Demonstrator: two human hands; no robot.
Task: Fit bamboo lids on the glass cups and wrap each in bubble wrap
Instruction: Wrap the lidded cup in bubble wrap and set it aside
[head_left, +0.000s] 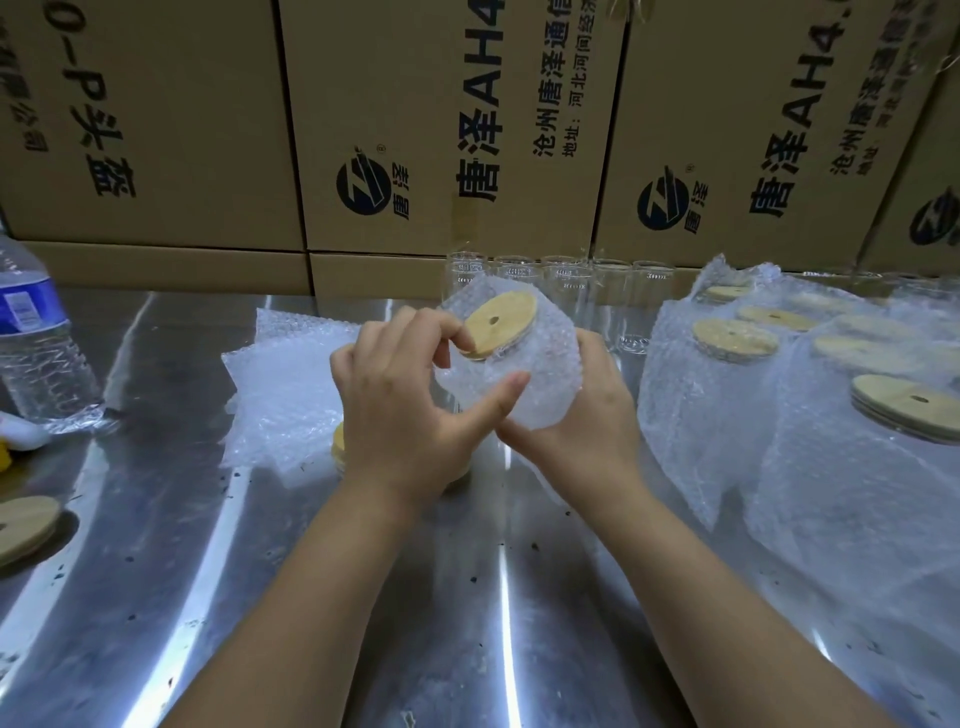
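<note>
- The left grip (400, 400) is pinching the bubble wrap at the rim of the bamboo lid (501, 325), its thumb reaching across the wrapped side. The right grip (582, 415) is curling round the wrapped cup (535, 379) from below and from the right.
- That cup is hanging tilted in the air over the middle of the surface (311, 597). It is wearing its lid and its wrap. The tuck at the rim is looking unfinished, so this one seems nearly done.
- Along the right edge, the finished cups (727, 395) are standing in a cluster, lidded and wrapped.
- By the back edge, the bare glass cups (613, 291) are waiting in a row with neither lid nor wrap; these look like the work remaining.
- Supplies are lying left of the grips: spare bubble wrap sheets (291, 384), a lid stack (338, 441) partly hidden behind the left wrist, and a loose lid (26, 525) at the left edge.
</note>
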